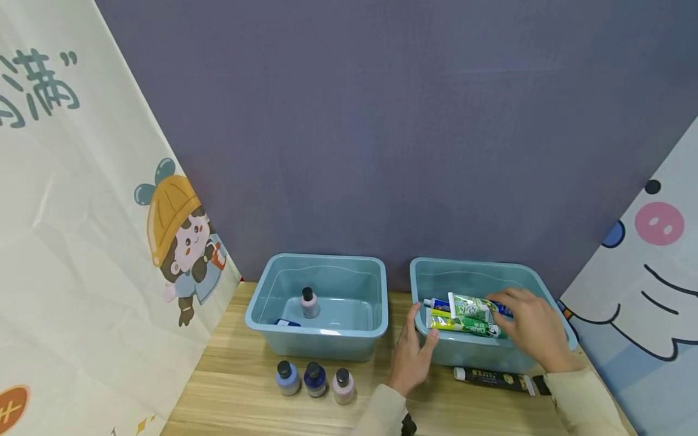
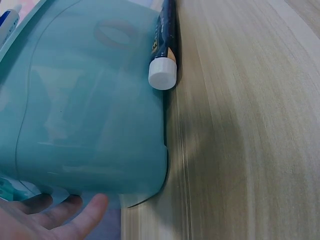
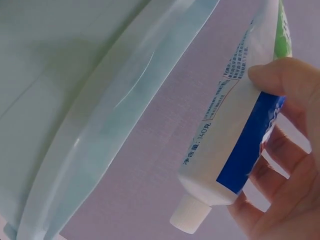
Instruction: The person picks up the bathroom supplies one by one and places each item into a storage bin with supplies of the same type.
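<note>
plainly, what counts is how the green-and-white tube [image 1: 468, 306] lies to the right bin [image 1: 469, 354]: it is over the bin's opening, above other tubes, its long axis running mostly left to right, roughly along the bin's long side, with the flat crimped end toward our left and the cap end toward our right hand [image 1: 531, 330]. that hand is the nearer one, right at the tube; our left hand [image 1: 411, 357] is a little way off, at the bin's near left corner.

with the right hand we pinch the tube, thumb [image 3: 280, 77] on one face and fingers curled behind; in the right wrist view its white cap [image 3: 190, 214] is free of our grip. with the left hand we grip nothing: the fingers are fairly straight, the thumb spread away from them, and the left wrist view shows the fingertips [image 2: 100, 201] up against the bin's outside.

just nearer us than the held tube, a yellow-and-green tube [image 1: 463, 325] lies in the bin, almost parallel; a blue tube [image 1: 438, 304] partly shows behind. we cannot tell whether the held tube rests on them. outside, a black tube [image 1: 491, 378] lies on the table [image 1: 229, 387] just in front of the bin, its capped end to our left.
</note>
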The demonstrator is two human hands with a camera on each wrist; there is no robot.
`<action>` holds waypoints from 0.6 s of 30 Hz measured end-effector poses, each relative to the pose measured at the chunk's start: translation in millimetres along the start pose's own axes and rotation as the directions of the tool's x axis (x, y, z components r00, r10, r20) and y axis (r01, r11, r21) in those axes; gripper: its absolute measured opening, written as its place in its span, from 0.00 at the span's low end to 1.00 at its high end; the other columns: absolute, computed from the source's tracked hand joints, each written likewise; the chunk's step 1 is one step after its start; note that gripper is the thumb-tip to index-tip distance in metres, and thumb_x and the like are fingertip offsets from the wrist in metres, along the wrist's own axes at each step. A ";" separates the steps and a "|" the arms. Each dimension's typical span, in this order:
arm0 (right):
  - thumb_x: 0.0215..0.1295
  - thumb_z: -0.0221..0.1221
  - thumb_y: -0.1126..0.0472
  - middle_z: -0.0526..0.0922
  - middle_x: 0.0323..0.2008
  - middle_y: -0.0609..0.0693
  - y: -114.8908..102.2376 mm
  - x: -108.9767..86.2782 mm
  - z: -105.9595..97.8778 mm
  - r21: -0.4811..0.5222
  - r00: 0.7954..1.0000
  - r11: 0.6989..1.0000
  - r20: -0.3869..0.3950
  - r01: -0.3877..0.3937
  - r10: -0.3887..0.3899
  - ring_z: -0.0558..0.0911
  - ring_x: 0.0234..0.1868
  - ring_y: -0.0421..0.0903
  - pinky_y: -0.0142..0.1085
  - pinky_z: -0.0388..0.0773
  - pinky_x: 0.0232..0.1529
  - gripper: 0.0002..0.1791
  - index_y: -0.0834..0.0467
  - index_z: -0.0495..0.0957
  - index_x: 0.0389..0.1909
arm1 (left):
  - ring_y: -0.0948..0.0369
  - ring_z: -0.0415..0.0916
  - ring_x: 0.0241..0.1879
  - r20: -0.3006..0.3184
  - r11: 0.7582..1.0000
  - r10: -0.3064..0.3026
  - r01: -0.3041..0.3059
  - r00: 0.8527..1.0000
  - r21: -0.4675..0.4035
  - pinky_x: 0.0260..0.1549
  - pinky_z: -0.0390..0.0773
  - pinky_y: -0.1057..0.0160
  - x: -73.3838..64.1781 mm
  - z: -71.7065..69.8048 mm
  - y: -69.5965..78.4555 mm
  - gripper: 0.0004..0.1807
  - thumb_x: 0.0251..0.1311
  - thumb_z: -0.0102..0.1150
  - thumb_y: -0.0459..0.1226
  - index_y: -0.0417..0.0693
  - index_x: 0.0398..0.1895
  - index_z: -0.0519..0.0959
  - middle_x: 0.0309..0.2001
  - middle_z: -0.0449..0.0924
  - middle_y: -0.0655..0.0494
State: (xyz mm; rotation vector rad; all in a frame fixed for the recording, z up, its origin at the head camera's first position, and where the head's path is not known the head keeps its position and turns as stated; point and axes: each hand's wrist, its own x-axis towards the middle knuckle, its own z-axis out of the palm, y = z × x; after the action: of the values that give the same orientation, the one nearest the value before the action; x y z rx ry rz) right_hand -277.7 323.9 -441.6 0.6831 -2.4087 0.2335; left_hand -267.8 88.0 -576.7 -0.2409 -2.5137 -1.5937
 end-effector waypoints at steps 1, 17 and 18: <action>0.45 0.77 0.63 0.88 0.39 0.53 0.8 0.8 0.0 0.002 1.000 1.000 0.001 0.001 -0.001 0.71 0.19 0.37 0.30 0.61 0.18 0.21 0.54 0.88 0.44 | 0.49 0.71 0.69 0.001 1.000 0.000 0.000 1.000 -0.001 0.59 0.76 0.43 0.0 0.0 0.0 0.35 0.74 0.38 0.66 0.84 0.79 0.42 0.79 0.59 0.57; 0.48 0.77 0.62 0.88 0.40 0.53 3.2 16.4 -3.2 -0.005 0.999 1.000 0.052 0.010 -0.010 0.81 0.26 0.48 0.37 0.71 0.20 0.20 0.54 0.88 0.46 | 0.50 0.73 0.67 0.008 1.000 0.001 -0.001 1.000 0.000 0.56 0.78 0.44 -0.2 -2.3 1.5 0.35 0.74 0.38 0.66 0.83 0.79 0.42 0.79 0.60 0.57; 0.49 0.76 0.61 0.88 0.40 0.53 3.1 17.7 -3.5 -0.003 0.998 1.000 0.055 0.011 -0.011 0.82 0.28 0.49 0.39 0.72 0.20 0.20 0.54 0.88 0.46 | 0.50 0.73 0.67 0.008 1.000 0.002 -0.002 1.000 0.000 0.56 0.78 0.44 -0.1 -2.3 1.3 0.35 0.74 0.38 0.66 0.83 0.79 0.42 0.79 0.60 0.57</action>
State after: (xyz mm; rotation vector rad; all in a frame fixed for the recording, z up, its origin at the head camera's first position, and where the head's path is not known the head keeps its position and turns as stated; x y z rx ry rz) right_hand -289.5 320.3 -428.1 0.7095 -2.4561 0.2090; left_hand -267.3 86.5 -574.6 -0.2503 -2.5184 -1.5947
